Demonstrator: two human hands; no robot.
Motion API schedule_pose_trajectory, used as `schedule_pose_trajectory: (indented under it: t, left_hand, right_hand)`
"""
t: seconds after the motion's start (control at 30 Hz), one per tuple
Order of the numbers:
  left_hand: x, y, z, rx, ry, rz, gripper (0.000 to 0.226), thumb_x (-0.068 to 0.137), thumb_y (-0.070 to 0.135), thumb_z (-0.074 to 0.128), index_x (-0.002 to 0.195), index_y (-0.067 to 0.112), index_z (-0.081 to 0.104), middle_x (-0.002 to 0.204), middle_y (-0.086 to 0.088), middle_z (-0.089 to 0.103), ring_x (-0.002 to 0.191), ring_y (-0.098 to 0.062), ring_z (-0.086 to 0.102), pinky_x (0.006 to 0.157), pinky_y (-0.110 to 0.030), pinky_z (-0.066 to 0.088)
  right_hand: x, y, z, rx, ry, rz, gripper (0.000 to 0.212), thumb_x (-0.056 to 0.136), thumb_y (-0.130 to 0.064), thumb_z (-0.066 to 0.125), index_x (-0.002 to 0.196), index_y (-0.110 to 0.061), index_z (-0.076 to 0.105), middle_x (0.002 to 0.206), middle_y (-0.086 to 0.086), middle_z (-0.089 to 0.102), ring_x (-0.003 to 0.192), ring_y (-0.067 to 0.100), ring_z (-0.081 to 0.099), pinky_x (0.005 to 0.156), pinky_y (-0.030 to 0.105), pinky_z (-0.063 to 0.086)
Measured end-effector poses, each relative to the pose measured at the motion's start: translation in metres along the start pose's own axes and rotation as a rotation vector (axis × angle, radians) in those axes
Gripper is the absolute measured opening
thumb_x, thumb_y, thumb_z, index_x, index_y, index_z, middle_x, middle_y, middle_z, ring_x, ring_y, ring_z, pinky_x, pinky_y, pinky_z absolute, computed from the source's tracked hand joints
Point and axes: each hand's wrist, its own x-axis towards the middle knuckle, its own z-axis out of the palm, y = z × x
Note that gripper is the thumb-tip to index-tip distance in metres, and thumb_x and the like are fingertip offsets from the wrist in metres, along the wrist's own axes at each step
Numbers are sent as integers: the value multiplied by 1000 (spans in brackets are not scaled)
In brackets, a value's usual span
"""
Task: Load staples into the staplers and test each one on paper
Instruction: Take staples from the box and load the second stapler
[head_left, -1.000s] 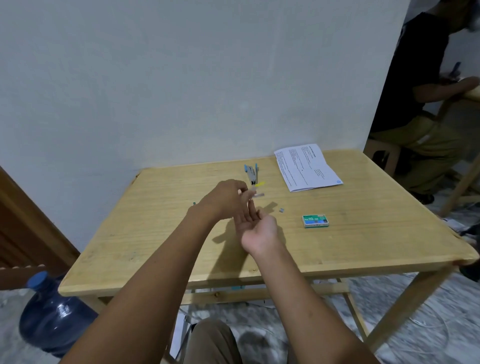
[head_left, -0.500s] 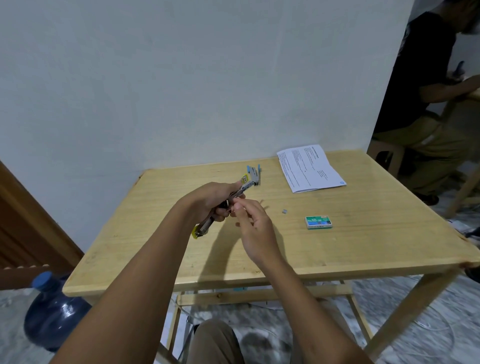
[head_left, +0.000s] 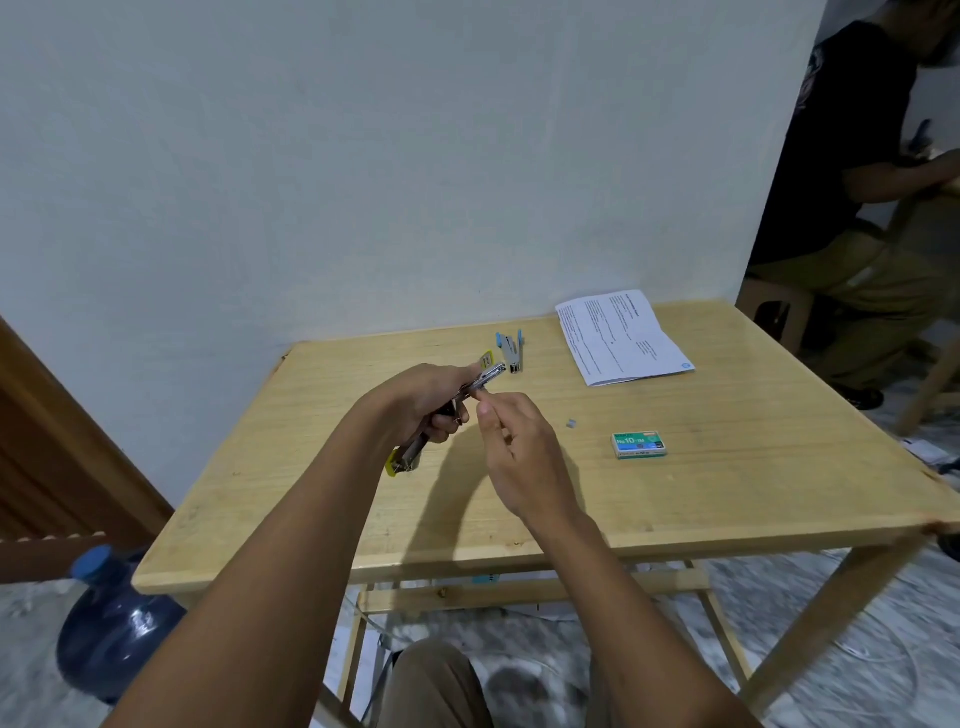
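Note:
My left hand (head_left: 432, 400) grips a yellow stapler (head_left: 410, 454), held open above the wooden table (head_left: 727, 499) with its metal magazine pointing up and away. My right hand (head_left: 511, 441) is just to its right, thumb and forefinger pinched at the magazine; whatever they pinch is too small to make out. A blue stapler (head_left: 510, 351) lies open on the table beyond my hands. A green staple box (head_left: 639, 445) sits to the right, with a small loose staple strip (head_left: 571, 424) near it. A printed paper sheet (head_left: 621, 336) lies at the back right.
The table stands against a white wall. A blue water jug (head_left: 111, 629) stands on the floor at the left. Another person (head_left: 852, 171) sits on a stool at the far right, beside another table's leg.
My left hand has lifted the yellow stapler off the table and tilted it. My right hand turned from palm-up to a pinch at the magazine.

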Motion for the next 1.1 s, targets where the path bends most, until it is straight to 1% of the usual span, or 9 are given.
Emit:
schedule_pose_trajectory:
  t: [0.13, 0.33, 0.47, 0.57, 0.67, 0.77, 0.93, 1.03, 1.1]
  left_hand:
    - [0, -1, 4, 3, 36, 11, 41, 99, 46, 49, 84, 9, 58, 59, -7, 50, 33, -10, 29, 39, -16, 22]
    - [2, -4, 13, 181, 178, 107, 42, 101, 41, 45, 98, 4, 64, 60, -12, 56, 30, -13, 34, 40, -14, 26]
    - [6, -13, 26, 548, 286, 314, 39, 101, 36, 46, 92, 5, 68, 70, -8, 63, 47, -16, 51, 45, -21, 39]
    - [11, -17, 33, 653, 345, 418, 36, 100, 35, 48, 87, 9, 70, 80, -9, 68, 65, -22, 58, 61, -31, 47]
    - [11, -20, 35, 598, 424, 498, 34, 100, 39, 49, 85, 14, 67, 69, -6, 64, 60, -23, 54, 58, -30, 44]
    - [13, -29, 40, 705, 277, 497, 28, 99, 34, 51, 90, 13, 68, 78, -6, 66, 72, -25, 58, 65, -32, 46]
    - [14, -29, 36, 499, 436, 595, 28, 98, 37, 54, 87, 16, 69, 63, 2, 61, 56, -13, 54, 58, -28, 43]
    - [15, -37, 44, 663, 317, 554, 26, 98, 35, 53, 105, 18, 72, 83, -3, 68, 78, -23, 62, 71, -32, 50]
    - [17, -37, 43, 613, 298, 555, 27, 99, 35, 54, 104, 18, 73, 80, 3, 67, 72, -15, 60, 65, -26, 46]
  right_hand:
    - [-1, 0, 2, 208, 58, 98, 33, 105, -35, 40, 122, -27, 67, 116, -9, 64, 104, 10, 62, 88, 29, 52]
    - [19, -14, 2, 1178, 298, 842, 33, 106, -27, 35, 103, -10, 63, 112, 13, 66, 101, 23, 66, 84, 39, 55]
    - [31, -16, 6, 1532, 352, 1086, 36, 105, -24, 34, 100, -5, 64, 95, 11, 69, 91, 25, 67, 77, 35, 56]
    - [35, -21, 10, 1648, 390, 1084, 41, 107, -24, 30, 93, -6, 65, 72, 8, 73, 69, 21, 71, 71, 33, 55]
    - [33, -17, 7, 1766, 420, 1061, 43, 108, -23, 27, 98, -4, 64, 92, 14, 72, 57, 24, 73, 68, 37, 61]
    - [30, -20, 4, 1757, 400, 1081, 40, 106, -18, 31, 95, -7, 68, 87, 7, 68, 46, 16, 68, 63, 29, 60]
    - [28, -13, 5, 1793, 419, 1069, 43, 108, -21, 27, 105, -2, 65, 106, 17, 69, 102, 28, 69, 86, 38, 59]
    - [34, -20, 4, 1838, 393, 1070, 43, 106, -17, 26, 102, -4, 67, 104, 14, 68, 88, 24, 68, 48, 30, 59]
    - [35, -22, 3, 1837, 391, 1051, 44, 107, -21, 25, 105, -4, 65, 103, 15, 67, 91, 25, 67, 56, 32, 60]
